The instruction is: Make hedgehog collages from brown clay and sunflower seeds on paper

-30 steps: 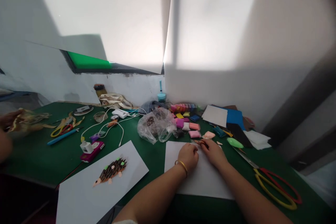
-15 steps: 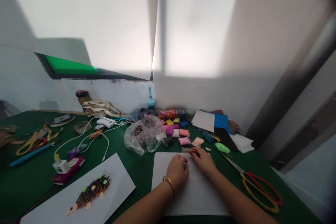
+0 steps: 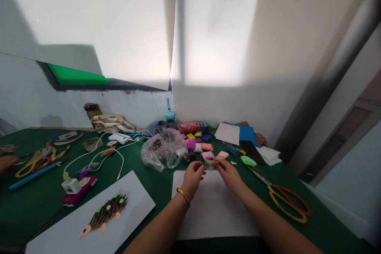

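Both hands are raised over the far edge of a white sheet of paper (image 3: 214, 214). My right hand (image 3: 228, 174) pinches a small clear plastic packet (image 3: 210, 164) with something brown in it. Close beside the packet, on its left, my left hand (image 3: 193, 175) has its fingers drawn together; what they hold, if anything, is too small to tell. Just beyond the hands lie packets of coloured clay, among them a pink one (image 3: 207, 155) and a peach one (image 3: 222, 155). To the left, another sheet (image 3: 131, 210) bears a hedgehog picture (image 3: 107, 211) with dark spines and green and peach dots.
Large scissors (image 3: 287, 202) with red and yellow handles lie right of the paper. A clear plastic bag (image 3: 162, 152) sits behind, near white cables (image 3: 121, 158) and a purple power bank (image 3: 79, 192). Another person's hand (image 3: 8, 162) shows at the left edge.
My left hand has shifted slightly left and away from me. The clear packet now shows more plainly between the hands. The view has turned a little to the right.
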`<control>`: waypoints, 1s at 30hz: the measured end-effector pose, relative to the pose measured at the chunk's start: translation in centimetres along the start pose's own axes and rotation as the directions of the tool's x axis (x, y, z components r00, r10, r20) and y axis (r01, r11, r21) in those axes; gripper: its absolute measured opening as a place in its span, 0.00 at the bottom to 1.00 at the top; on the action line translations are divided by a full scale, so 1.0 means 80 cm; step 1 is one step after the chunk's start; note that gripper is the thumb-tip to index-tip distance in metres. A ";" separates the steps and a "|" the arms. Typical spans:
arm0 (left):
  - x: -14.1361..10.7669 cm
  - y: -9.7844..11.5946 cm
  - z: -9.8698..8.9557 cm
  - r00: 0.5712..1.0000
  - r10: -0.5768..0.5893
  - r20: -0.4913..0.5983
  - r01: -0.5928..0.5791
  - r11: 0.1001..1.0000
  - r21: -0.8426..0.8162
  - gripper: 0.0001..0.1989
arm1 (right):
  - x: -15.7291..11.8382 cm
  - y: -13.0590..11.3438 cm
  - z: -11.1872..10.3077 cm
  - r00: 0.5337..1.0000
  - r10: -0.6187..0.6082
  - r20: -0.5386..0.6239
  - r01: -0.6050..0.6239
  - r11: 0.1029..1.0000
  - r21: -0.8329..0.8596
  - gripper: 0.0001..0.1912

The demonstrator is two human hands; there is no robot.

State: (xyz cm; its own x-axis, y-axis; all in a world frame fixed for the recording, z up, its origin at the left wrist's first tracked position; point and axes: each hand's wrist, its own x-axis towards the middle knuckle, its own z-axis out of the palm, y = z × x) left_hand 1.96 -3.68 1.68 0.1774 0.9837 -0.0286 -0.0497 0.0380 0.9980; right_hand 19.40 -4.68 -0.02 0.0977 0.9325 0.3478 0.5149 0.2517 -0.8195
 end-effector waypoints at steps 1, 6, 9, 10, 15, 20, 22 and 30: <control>-0.002 0.004 0.001 1.000 -0.014 0.011 0.014 1.000 -0.028 0.19 | -0.002 -0.004 0.002 1.000 -0.009 -0.011 0.009 1.000 0.003 0.18; -0.012 0.004 0.003 0.998 -0.040 0.044 0.046 0.990 -0.134 0.22 | -0.014 -0.015 0.014 0.999 -0.031 -0.011 0.031 0.999 -0.021 0.15; -0.012 -0.006 0.002 0.999 -0.026 0.047 0.033 0.987 -0.157 0.22 | -0.021 -0.013 0.018 1.000 -0.029 0.009 0.029 0.999 -0.038 0.13; -0.010 -0.009 0.002 0.999 -0.024 0.041 0.030 0.988 -0.153 0.21 | -0.023 -0.013 0.019 0.999 -0.027 0.024 0.028 0.999 -0.040 0.13; -0.002 -0.023 0.003 0.999 0.034 -0.021 -0.037 0.993 -0.110 0.13 | -0.031 -0.011 0.020 0.998 -0.010 0.056 0.014 0.997 -0.077 0.14; -0.004 -0.030 0.005 0.989 0.122 -0.082 -0.126 0.991 -0.053 0.11 | -0.032 -0.014 0.019 0.999 -0.011 0.037 0.013 0.998 -0.068 0.16; -0.009 -0.030 0.003 0.979 0.177 -0.099 -0.182 0.982 -0.040 0.11 | -0.032 -0.016 0.018 1.000 0.004 0.021 -0.004 1.000 -0.012 0.16; -0.028 -0.014 -0.001 0.882 0.470 0.035 -0.450 0.817 0.361 0.10 | -0.038 -0.021 0.017 1.000 -0.009 -0.025 0.009 1.000 -0.005 0.16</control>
State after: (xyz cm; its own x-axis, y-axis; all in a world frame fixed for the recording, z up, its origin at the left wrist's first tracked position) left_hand 1.56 -5.96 0.59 0.1671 0.8793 0.4459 0.2340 -0.4747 0.8485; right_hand 17.06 -7.61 -0.29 0.1142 0.9235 0.3662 0.5203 0.2584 -0.8140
